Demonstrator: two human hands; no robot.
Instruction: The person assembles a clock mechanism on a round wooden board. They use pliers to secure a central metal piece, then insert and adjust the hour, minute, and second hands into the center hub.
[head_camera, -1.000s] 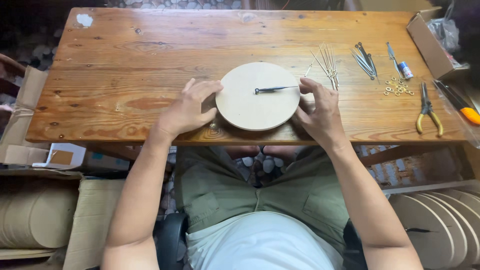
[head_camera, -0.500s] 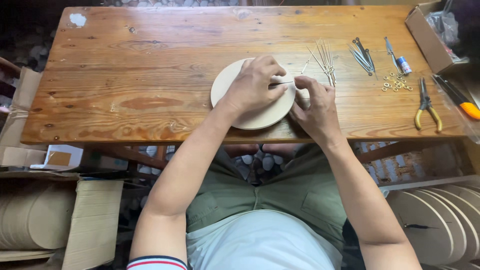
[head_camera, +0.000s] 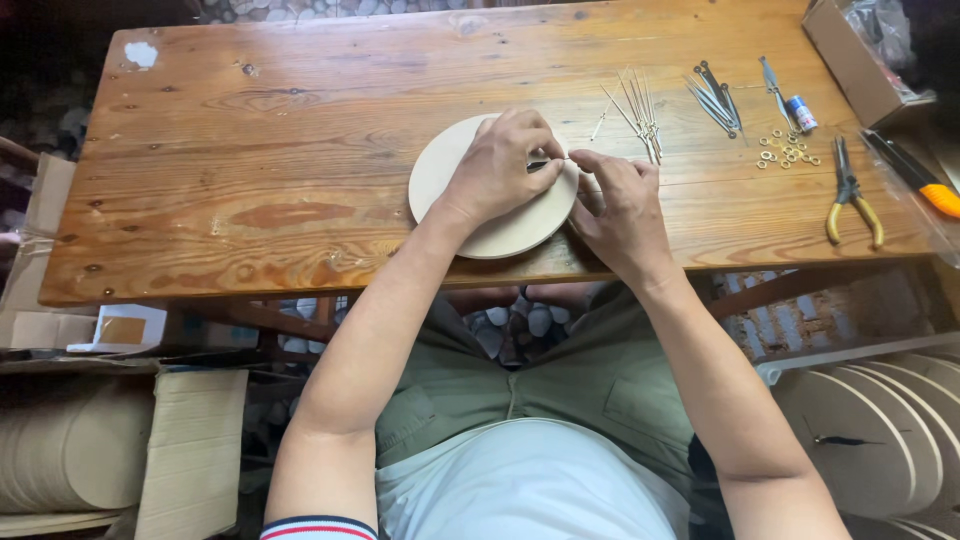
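A pale round wooden disc (head_camera: 450, 195) lies flat near the front edge of the wooden table (head_camera: 250, 180). My left hand (head_camera: 500, 165) rests on top of the disc, its fingertips pinched on a thin dark clock hand at the disc's middle. My right hand (head_camera: 620, 205) sits at the disc's right rim, thumb and forefinger meeting the same thin metal piece from the right. The hands hide most of the clock hand and the disc's centre.
Right of the disc lie a bundle of thin metal rods (head_camera: 640, 105), several dark clock hands (head_camera: 715, 95), small brass rings (head_camera: 785, 152), a small tube (head_camera: 798, 112), yellow-handled pliers (head_camera: 852, 195) and an orange-handled tool (head_camera: 925, 185). A cardboard box (head_camera: 855, 55) stands at the back right. More discs (head_camera: 880, 430) are stacked below.
My left hand left the disc's left rim and moved onto its centre, closing on the clock hand. My right hand shifted slightly inward to pinch it too.
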